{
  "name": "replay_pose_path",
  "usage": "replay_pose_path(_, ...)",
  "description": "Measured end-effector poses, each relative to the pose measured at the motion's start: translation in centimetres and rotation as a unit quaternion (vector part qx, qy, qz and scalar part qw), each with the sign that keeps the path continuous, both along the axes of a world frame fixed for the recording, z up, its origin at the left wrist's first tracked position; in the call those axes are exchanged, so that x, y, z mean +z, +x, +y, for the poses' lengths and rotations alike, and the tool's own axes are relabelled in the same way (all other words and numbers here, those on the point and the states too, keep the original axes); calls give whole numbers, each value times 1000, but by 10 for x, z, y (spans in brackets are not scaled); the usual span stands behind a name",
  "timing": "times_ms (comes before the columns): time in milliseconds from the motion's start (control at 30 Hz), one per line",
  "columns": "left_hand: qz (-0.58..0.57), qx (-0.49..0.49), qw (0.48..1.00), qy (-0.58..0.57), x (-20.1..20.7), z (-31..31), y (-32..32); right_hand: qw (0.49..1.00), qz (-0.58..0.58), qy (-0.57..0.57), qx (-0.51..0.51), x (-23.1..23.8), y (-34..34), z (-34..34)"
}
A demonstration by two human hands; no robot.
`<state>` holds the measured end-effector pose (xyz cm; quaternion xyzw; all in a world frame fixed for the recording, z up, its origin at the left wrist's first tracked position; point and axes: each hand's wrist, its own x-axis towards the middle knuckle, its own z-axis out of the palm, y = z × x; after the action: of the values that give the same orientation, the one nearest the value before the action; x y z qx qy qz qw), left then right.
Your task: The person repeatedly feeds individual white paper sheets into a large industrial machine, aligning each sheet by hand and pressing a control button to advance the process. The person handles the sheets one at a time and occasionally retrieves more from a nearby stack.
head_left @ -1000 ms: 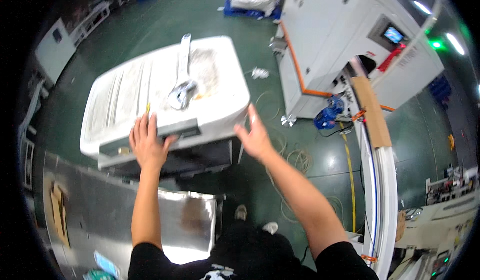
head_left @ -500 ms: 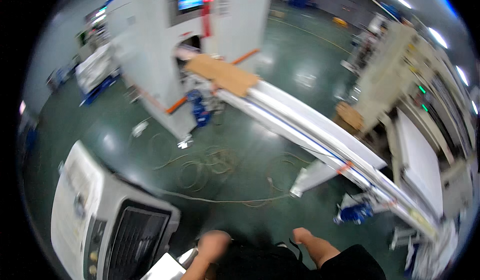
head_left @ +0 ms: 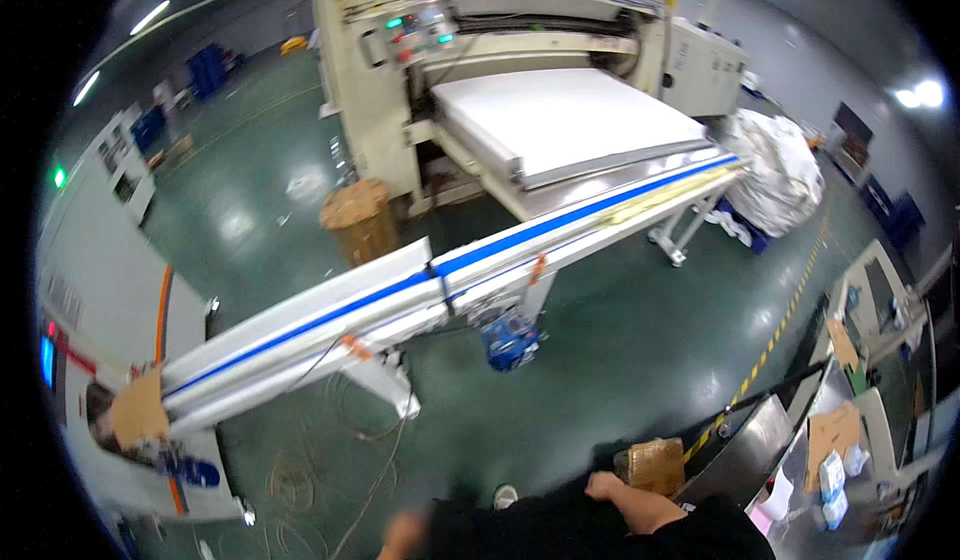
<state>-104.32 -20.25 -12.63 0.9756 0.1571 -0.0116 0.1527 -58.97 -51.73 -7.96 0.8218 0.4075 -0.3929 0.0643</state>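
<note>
While 2 hands hang low: left hand (head_left: 403, 534) (blurred), right hand (head_left: 604, 484) nr 1 box (head_left: 655, 463).

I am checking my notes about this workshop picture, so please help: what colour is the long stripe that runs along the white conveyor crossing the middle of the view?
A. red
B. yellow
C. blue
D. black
C: the stripe along the white conveyor is clearly blue, running from lower left up toward the large machine.
</note>
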Motion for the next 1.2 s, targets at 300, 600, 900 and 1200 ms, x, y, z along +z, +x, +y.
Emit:
replay_pose_path(300, 23, -255, 960, -112, -23, 103, 231, 993, 77, -85, -31, -20, 47, -73)
replay_pose_path(600, 171, -248, 898, -322, -31, 141, 516, 812, 94, 40, -574, 15, 140, -60)
replay_pose_path(900, 411, -175, 725, -524, 58, 90, 770, 911, 129, 97, -379, -91, 119, -132)
replay_pose_path(1200, 179, -81, 870, -453, 153, -89, 984, 983, 114, -121, -81, -91, 422, -212)
